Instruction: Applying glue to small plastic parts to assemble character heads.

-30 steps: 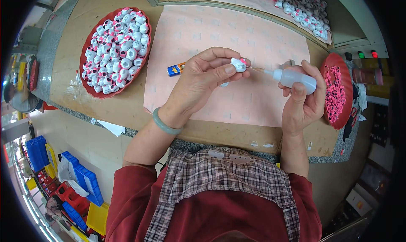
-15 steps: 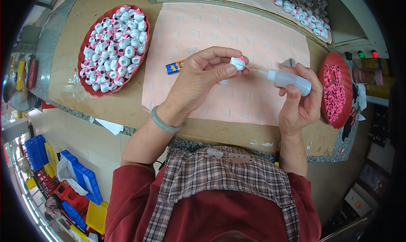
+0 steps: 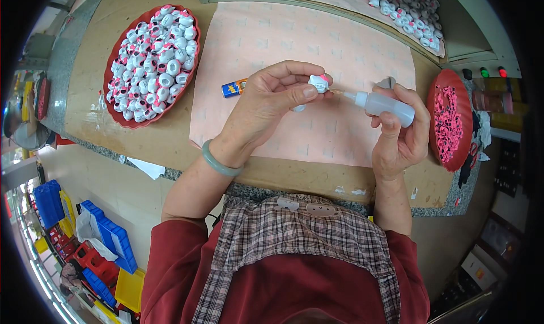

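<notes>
My left hand [image 3: 277,92] pinches a small white figure piece with a pink patch [image 3: 319,83] between thumb and fingers, above the pink sheet. My right hand [image 3: 399,131] is wrapped round a translucent squeeze bottle [image 3: 388,109], tilted with its thin nozzle pointing left. The nozzle's fine tip reaches the white piece or lies very close to it; whether they touch I cannot tell. Another pale piece [image 3: 299,108] shows partly below my left fingers. Beside my left wrist lies a small blue and orange tube or box [image 3: 233,89], partly covered by the hand.
A red oval basket [image 3: 107,69] heaped with white and pink pieces stands at the left. At the right, a red dish [image 3: 466,120] holds small pink pieces. A grey pointed object [image 3: 386,83] lies behind the bottle. More pieces [image 3: 405,21] fill a shelf at the back right.
My right hand and the bottle have shifted very slightly left and up. The left hand holds the white piece almost unmoved.
</notes>
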Available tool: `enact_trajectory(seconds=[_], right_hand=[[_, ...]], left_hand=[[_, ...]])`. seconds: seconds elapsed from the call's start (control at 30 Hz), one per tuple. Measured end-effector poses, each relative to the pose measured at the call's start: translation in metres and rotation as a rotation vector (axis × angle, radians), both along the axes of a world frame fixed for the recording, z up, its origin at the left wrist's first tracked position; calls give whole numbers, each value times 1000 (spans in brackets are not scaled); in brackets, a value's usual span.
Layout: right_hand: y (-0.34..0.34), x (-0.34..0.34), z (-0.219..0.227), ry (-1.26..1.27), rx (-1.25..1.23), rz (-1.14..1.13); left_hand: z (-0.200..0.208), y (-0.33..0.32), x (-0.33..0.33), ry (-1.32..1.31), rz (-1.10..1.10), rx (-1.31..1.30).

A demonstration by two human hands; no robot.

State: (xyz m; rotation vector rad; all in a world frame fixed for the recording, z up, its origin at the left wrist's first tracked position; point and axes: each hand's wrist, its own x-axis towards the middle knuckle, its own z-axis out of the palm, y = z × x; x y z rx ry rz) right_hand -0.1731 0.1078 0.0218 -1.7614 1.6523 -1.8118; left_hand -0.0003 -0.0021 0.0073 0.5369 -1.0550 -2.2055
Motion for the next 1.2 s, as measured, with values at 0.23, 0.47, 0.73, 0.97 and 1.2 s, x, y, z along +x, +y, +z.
enact_trajectory(seconds=[0.23, 0.47, 0.73, 0.97, 1.2], right_hand=[[-1, 0, -1, -3, -5, -1], [0, -1, -2, -61, -20, -7], [1, -3, -2, -62, -1, -17], [1, -4, -3, -50, -3, -21], [1, -5, -4, -47, -18, -20]], left_hand=[[1, 0, 0, -9, -2, 4], [-1, 0, 0, -18, -2, 2], [-1, -1, 0, -30, 10, -1], [-2, -1, 0, -45, 22, -6], [-3, -2, 0, -45, 13, -20]])
